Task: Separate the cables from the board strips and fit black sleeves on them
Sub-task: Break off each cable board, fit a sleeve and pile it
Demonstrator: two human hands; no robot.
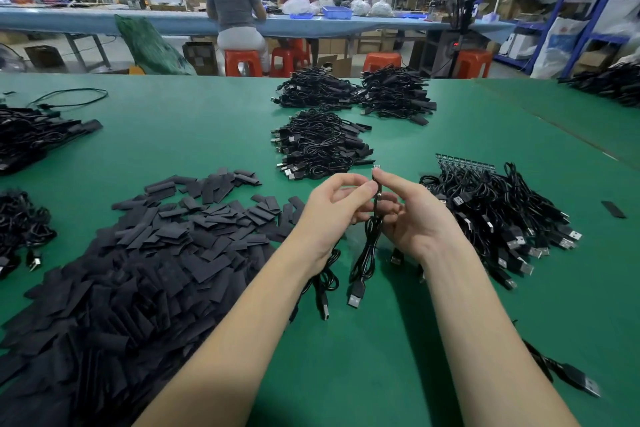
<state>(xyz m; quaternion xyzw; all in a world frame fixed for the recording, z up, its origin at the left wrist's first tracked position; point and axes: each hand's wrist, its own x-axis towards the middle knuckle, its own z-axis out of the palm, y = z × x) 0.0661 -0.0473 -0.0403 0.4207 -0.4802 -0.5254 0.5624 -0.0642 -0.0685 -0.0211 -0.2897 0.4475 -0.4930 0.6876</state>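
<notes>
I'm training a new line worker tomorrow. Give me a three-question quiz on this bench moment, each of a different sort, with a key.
1. True or false: both hands are lifted above the green table, pinching one cable between them.
2. Multiple choice: the loose pile of black sleeves lies A) left of the left hand, B) right of the right hand, C) on the far blue table.
3. Fill in: the held cable's free end hangs down and ends in a ____ plug.

Key: 1 true; 2 A; 3 USB.
</notes>
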